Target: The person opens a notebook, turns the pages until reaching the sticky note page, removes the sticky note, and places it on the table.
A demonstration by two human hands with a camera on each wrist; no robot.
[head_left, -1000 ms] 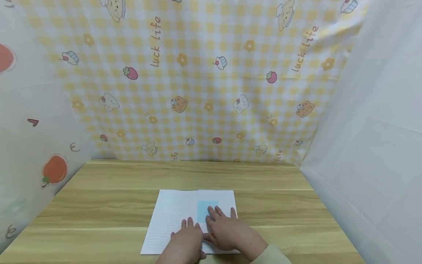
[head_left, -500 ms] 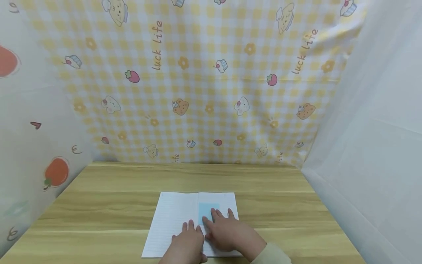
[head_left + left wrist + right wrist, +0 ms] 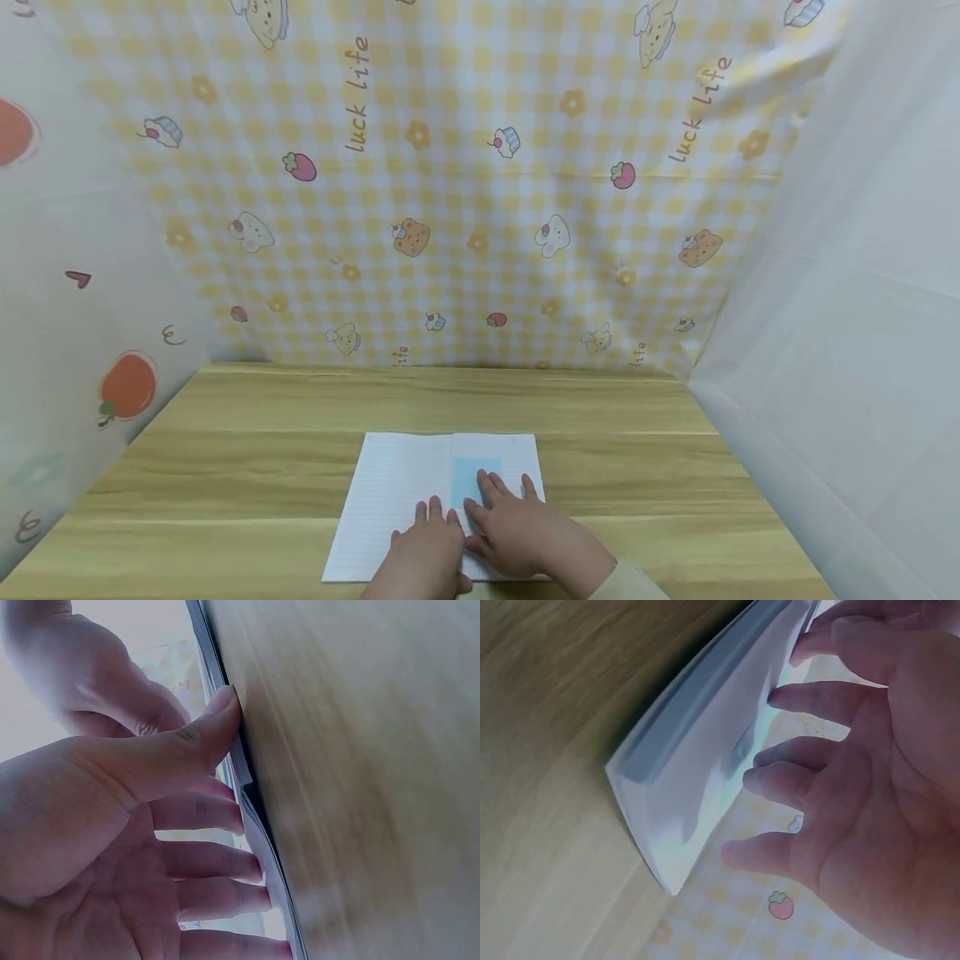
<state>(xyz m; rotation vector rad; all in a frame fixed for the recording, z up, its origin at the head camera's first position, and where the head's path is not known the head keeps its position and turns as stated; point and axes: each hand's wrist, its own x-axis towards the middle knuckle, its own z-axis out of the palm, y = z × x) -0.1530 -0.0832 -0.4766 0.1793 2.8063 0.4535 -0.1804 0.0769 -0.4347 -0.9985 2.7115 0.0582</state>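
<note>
An open lined notebook (image 3: pixel 400 475) lies on the wooden table, with a pale blue square sticky note (image 3: pixel 466 473) flat on its right page. My right hand (image 3: pixel 523 533) rests over that page, fingers spread. Some of its fingertips touch the note and cover its lower right part. To the left, my left hand (image 3: pixel 424 552) lies across the notebook's lower middle with straight fingers on the page. In the left wrist view, the thumb of the left hand (image 3: pixel 112 825) reaches the notebook's near edge. Straight fingers of the right hand (image 3: pixel 877 772) show in the right wrist view.
The wooden table (image 3: pixel 262 467) extends around the notebook on every side. A yellow checked cloth (image 3: pixel 450 200) with cartoon prints hangs behind it. White sheets close in the left (image 3: pixel 60 333) and right (image 3: pixel 840 333) sides.
My right index finger has shifted slightly toward the lower edge of the sticky note. The left hand and notebook hold their places; the head view tilts a little.
</note>
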